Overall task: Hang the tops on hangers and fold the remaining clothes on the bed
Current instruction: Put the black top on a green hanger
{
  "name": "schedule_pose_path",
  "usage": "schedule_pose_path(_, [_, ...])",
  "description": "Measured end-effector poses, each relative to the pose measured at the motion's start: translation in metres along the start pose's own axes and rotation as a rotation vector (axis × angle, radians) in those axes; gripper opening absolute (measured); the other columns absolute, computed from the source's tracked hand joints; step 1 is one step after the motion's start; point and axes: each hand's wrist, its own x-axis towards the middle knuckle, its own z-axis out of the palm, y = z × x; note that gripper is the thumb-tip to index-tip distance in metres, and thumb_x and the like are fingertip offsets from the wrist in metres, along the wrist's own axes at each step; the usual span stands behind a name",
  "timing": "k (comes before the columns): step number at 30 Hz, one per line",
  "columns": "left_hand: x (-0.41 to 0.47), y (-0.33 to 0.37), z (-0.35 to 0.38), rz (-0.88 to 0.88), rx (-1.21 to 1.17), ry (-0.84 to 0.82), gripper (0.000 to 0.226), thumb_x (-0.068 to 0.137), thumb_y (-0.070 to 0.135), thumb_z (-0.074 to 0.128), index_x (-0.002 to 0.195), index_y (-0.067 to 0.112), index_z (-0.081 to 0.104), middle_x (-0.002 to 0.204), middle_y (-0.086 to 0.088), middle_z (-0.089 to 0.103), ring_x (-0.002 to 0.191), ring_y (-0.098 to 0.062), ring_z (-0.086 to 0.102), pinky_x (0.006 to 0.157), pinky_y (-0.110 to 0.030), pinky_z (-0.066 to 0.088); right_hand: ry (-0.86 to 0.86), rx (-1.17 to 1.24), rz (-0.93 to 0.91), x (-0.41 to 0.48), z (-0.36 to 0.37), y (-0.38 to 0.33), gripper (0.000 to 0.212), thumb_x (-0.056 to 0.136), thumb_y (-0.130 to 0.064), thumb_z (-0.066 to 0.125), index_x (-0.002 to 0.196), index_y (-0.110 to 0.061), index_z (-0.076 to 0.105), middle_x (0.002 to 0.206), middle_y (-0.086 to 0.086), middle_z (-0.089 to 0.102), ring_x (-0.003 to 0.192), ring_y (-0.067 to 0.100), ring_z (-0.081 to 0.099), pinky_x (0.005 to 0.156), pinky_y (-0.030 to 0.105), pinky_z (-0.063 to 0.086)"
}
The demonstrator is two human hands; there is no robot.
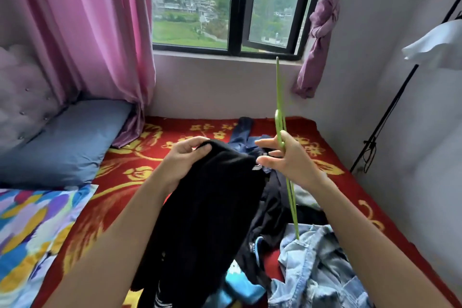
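Note:
My left hand (186,157) grips the top edge of a black top (212,207), which hangs down over the bed. A green hanger (281,127) stands almost edge-on in my right hand (287,162), hook upward; the thumb holds it against the palm while the fingers stretch toward the black top's collar. Under both hands a pile of clothes lies on the red and gold bedspread (150,157): a light blue denim jacket (317,265), dark garments (270,212) and dark blue jeans (243,132).
A blue pillow (65,142) and a colourful quilt (32,227) lie at the left. A black clothes rack (390,112) stands by the right wall with a white garment (437,45) hanging on it. Pink curtains (100,32) flank the window.

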Motion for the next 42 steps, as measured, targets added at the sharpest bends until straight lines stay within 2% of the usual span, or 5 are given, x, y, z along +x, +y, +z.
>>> schedule_pose_path(6, [-0.014,-0.01,-0.019,-0.089,-0.107,-0.1,0.041,0.042,0.047,0.09,0.071,0.022,0.074,0.069,0.003,0.068,0.06,-0.005,0.062,0.057,-0.016,0.051,-0.252,0.037,0.007,-0.013,0.061,0.023,0.046,0.063,-0.008,0.084,0.077,-0.01,0.04,0.073,0.003,0.048,0.065,0.016,0.044,0.066,0.026,0.04])
schedule_pose_path(15, [-0.061,-0.04,-0.046,-0.136,0.553,0.485,0.046,0.083,0.05,0.054,0.116,0.019,0.059,0.106,-0.001,0.06,0.093,-0.008,0.056,0.071,-0.017,0.04,-0.034,-0.005,0.003,-0.007,0.09,-0.008,0.044,0.072,0.01,0.055,0.062,-0.017,0.023,0.059,-0.003,0.023,0.055,0.012,0.02,0.054,0.03,0.019])
schedule_pose_path(27, [-0.14,-0.131,0.012,-0.183,0.755,0.4,0.058,0.082,0.053,0.061,0.131,0.025,0.046,0.107,0.009,0.063,0.096,-0.013,0.062,0.077,-0.035,0.052,-0.032,-0.053,0.06,-0.044,0.144,-0.008,0.041,0.073,0.009,0.049,0.062,-0.018,0.021,0.056,0.0,0.024,0.056,0.018,0.021,0.054,0.033,0.019])
schedule_pose_path(33, [-0.145,-0.121,-0.007,-0.213,0.412,0.554,0.022,0.095,0.012,0.051,0.108,0.03,0.052,0.071,-0.002,0.061,0.045,-0.01,0.049,0.042,-0.024,0.038,-0.015,-0.15,0.138,-0.049,0.132,0.029,0.042,0.073,0.004,0.056,0.064,-0.018,0.021,0.056,-0.002,0.025,0.053,0.018,0.02,0.055,0.033,0.019])
schedule_pose_path(42, [-0.144,-0.086,-0.017,-0.327,0.045,0.493,0.029,0.095,-0.003,0.041,0.076,0.009,0.059,0.06,-0.004,0.063,0.054,-0.014,0.059,0.05,-0.02,0.047,-0.509,-0.076,0.324,-0.105,0.136,0.12,0.045,0.068,-0.016,0.08,0.073,-0.018,0.035,0.066,-0.01,0.036,0.058,0.002,0.032,0.057,0.019,0.03])
